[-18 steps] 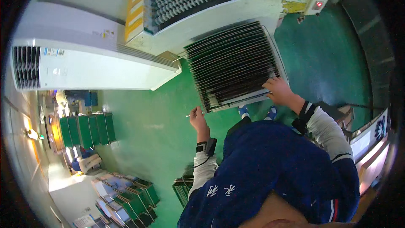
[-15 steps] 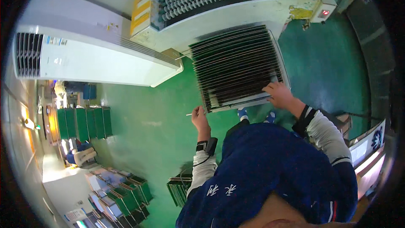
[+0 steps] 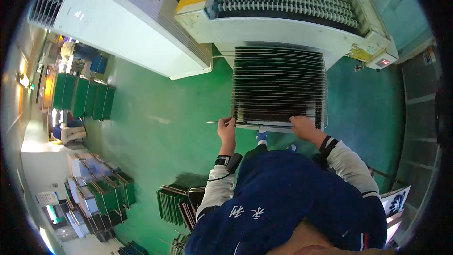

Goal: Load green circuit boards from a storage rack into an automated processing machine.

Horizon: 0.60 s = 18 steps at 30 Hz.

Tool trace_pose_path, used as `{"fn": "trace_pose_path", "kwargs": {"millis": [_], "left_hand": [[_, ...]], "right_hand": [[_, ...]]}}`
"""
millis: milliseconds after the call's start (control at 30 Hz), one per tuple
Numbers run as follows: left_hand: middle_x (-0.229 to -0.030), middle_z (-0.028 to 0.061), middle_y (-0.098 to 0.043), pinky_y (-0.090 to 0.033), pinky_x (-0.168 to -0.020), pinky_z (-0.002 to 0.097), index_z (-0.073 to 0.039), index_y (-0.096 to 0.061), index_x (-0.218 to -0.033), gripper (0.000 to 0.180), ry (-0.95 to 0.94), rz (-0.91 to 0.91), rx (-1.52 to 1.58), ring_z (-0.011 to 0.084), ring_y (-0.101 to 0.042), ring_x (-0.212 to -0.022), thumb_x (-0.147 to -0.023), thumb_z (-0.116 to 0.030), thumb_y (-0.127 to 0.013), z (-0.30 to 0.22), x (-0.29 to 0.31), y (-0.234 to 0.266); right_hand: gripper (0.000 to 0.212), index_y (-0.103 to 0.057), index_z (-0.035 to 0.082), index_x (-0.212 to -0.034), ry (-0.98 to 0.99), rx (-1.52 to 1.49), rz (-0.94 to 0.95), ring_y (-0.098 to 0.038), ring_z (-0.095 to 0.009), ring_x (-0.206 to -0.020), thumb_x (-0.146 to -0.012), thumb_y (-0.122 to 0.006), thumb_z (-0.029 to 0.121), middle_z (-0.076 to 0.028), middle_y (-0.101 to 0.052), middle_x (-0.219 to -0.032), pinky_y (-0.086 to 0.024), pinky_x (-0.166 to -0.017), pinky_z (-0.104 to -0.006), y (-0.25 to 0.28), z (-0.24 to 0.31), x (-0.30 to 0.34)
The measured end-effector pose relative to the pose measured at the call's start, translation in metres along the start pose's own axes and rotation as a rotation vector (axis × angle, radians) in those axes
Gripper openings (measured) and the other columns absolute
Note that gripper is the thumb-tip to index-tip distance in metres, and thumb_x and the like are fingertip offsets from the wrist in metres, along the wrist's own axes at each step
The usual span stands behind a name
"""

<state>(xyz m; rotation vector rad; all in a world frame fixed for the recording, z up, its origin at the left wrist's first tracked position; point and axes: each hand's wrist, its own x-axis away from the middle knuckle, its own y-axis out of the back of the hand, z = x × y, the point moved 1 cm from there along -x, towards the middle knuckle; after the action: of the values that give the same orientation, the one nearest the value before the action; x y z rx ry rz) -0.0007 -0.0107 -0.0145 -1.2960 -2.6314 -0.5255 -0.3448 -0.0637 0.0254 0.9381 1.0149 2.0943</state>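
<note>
A slotted wire rack (image 3: 326, 92) in front of me holds a row of thin dark panels (image 3: 278, 73) on edge, their upper edges running left to right. My left hand (image 3: 227, 131) is closed at the rack's near left corner, fingertips pinched together. A thin metal rod (image 3: 212, 122) sticks out leftward beside those fingers. My right hand (image 3: 304, 128) curls over the rack's near edge, close to its right corner. Exactly what lies under the right fingertips is hidden. Below the rack, a blue-and-white shoe (image 3: 262, 136) shows on the green floor.
A roller conveyor machine (image 3: 288, 0) stands directly beyond the rack. To its left is a tall white air-conditioner-like cabinet (image 3: 127, 28). More racks of green panels (image 3: 82, 97) stand at far left, others (image 3: 172, 205) low beside my left arm. A dark partition (image 3: 420, 94) borders the right.
My view has turned, so the rack and conveyor now appear level and the left cabinet more tilted. Both hands remain at the rack's near edge, the right one lower in view.
</note>
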Motion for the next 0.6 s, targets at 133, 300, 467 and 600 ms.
{"fn": "trace_pose_path", "kwargs": {"millis": [133,300,467,600], "left_hand": [[-0.101,0.0067,-0.071,-0.054,-0.077,0.0307,-0.001,-0.067,-0.109,0.022,0.048,0.034,0.114,0.0146,-0.066,-0.086,-0.095,-0.018,-0.072,0.014,-0.006,0.007],[-0.102,0.0066,-0.071,-0.053,-0.074,0.0299,0.000,-0.066,-0.112,0.025,0.138,0.032,0.237,0.0146,-0.068,-0.089,-0.098,-0.021,-0.070,0.018,0.001,0.014],[-0.102,0.0074,-0.072,-0.053,-0.073,0.0300,-0.001,-0.065,-0.113,0.025,0.243,0.141,0.222,0.0171,-0.071,-0.092,-0.100,-0.022,-0.069,0.028,0.003,0.033],[-0.101,0.0087,-0.073,-0.054,-0.078,0.0313,-0.001,-0.067,-0.112,0.026,0.305,0.284,0.189,0.0183,-0.071,-0.094,-0.101,-0.025,-0.069,0.039,0.003,0.043]], "right_hand": [[0.019,-0.069,0.005,-0.102,-0.010,0.149,0.058,-0.070,-0.042,-0.092,-0.085,-0.063,0.010,-0.019,-0.073,-0.095,-0.057,-0.081,-0.0522,-0.010,-0.001,-0.024],[0.010,-0.067,0.006,-0.091,-0.061,0.143,0.058,-0.069,-0.041,-0.090,-0.086,-0.060,0.011,-0.018,-0.072,-0.092,-0.054,-0.077,-0.0536,-0.022,-0.009,-0.027],[0.012,-0.069,0.008,-0.093,-0.037,0.167,0.027,-0.069,-0.042,-0.090,-0.087,-0.061,0.014,-0.018,-0.072,-0.092,-0.055,-0.078,-0.0532,0.012,0.009,-0.018],[0.012,-0.070,0.008,-0.089,-0.071,0.194,-0.024,-0.069,-0.042,-0.089,-0.087,-0.065,0.018,-0.018,-0.072,-0.089,-0.055,-0.078,-0.0527,0.065,0.039,-0.002]]}}
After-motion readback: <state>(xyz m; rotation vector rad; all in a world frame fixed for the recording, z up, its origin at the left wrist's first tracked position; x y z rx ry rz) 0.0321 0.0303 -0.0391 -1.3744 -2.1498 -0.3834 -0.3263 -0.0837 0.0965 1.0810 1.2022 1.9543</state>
